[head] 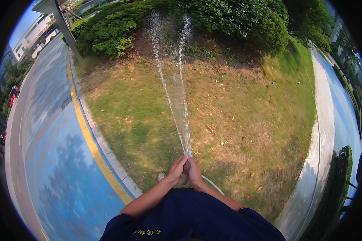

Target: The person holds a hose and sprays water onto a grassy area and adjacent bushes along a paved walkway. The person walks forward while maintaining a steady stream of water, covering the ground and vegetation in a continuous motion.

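Note:
Both hands meet around the end of a garden hose in front of my waist. My left hand (177,169) grips it from the left and my right hand (195,171) from the right, thumbs together at the mouth. Most of the hose end is hidden by my fingers. A pale length of the hose (212,183) curves out behind my right wrist. From the mouth a flat fan of water (178,111) with two thicker edges shoots forward over the grass. It breaks into drops at the bare soil among the shrubs (229,16).
Patchy lawn (244,129) with fallen leaves surrounds me. To the left run a stone kerb (108,153), a yellow line (93,144) and a blue-painted road (69,168). A metal post (66,33) leans at upper left. A pale path (312,162) borders the right side.

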### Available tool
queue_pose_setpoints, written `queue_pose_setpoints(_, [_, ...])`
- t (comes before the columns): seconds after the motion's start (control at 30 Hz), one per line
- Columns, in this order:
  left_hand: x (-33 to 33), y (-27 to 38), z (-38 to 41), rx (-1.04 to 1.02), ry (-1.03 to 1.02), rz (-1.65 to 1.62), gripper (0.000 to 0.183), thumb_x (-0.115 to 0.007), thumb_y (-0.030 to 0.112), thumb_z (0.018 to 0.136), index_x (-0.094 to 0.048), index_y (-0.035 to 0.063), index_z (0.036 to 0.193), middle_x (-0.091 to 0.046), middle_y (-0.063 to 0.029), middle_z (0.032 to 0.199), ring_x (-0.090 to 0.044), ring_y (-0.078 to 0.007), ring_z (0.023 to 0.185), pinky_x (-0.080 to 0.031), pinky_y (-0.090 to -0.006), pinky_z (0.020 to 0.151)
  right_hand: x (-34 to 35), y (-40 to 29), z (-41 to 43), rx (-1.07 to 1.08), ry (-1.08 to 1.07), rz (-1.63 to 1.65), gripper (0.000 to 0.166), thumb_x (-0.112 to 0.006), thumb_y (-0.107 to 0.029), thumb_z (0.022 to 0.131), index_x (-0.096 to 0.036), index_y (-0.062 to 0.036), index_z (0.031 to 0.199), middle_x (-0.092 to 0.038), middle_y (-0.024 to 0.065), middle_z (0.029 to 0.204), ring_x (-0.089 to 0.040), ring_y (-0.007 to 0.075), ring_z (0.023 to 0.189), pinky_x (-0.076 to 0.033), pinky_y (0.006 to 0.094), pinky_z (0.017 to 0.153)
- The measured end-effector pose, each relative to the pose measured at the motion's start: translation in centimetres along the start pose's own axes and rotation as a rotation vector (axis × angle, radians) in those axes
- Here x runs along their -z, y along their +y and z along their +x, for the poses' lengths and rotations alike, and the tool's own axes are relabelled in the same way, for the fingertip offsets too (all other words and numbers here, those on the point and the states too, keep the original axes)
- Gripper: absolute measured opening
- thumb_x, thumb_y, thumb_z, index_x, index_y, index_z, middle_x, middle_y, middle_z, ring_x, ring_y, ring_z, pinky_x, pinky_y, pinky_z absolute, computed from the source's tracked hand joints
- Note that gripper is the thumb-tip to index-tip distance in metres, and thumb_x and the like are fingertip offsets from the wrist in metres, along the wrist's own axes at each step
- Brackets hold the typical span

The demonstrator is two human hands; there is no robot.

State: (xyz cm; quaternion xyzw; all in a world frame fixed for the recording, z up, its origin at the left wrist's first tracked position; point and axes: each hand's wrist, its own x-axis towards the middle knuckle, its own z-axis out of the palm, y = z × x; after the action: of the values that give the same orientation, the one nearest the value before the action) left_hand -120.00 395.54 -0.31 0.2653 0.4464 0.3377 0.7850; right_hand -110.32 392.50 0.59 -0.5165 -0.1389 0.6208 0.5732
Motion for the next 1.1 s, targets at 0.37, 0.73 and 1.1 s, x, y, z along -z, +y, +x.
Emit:
queue_pose_setpoints(0.37, [1.5, -4.0, 1.4, 0.258, -0.375, 0.929, 0.050, -0.065, 0.020, 0.081, -0.048, 0.0001, 0.123, -0.058, -0.0097, 0.102, -0.054, -0.0165, 0.096, -0.046, -0.0293, 0.072, -0.6, -3.0, -0.6, -0.018, -0.012, -0.212, 0.031, -0.046, -0.029, 0.095, -0.053, -0.0031, 0.079, -0.052, 0.0038, 0.059, -0.047, 0.0124, 0.048, -0.038, 0.0264, 0.045])
queue_pose_setpoints(0.73, [4.0, -8.5, 2.1, 0.129, -0.526, 0.945, 0.048, -0.073, 0.033, 0.075, -0.061, 0.0018, 0.108, -0.063, -0.0161, 0.106, -0.060, -0.0235, 0.099, -0.046, -0.0338, 0.086, 2.6, -0.7, -1.6, -0.056, 0.092, 0.032, 0.029, -0.045, -0.026, 0.096, -0.052, -0.0030, 0.080, -0.052, 0.0056, 0.061, -0.049, 0.0140, 0.051, -0.041, 0.0273, 0.048])
queue_pose_setpoints(1.1, [0.1, -5.3, 0.7, 0.225, -0.781, 1.106, 0.057, -0.071, 0.044, 0.078, -0.059, 0.0019, 0.114, -0.063, -0.0126, 0.108, -0.057, -0.0214, 0.101, -0.042, -0.0316, 0.089, 5.9, -2.9, -4.3, -0.090, 0.215, 0.224, 0.029, -0.040, -0.026, 0.097, -0.049, -0.0012, 0.084, -0.053, 0.0103, 0.064, -0.052, 0.0213, 0.058, -0.046, 0.0334, 0.055])
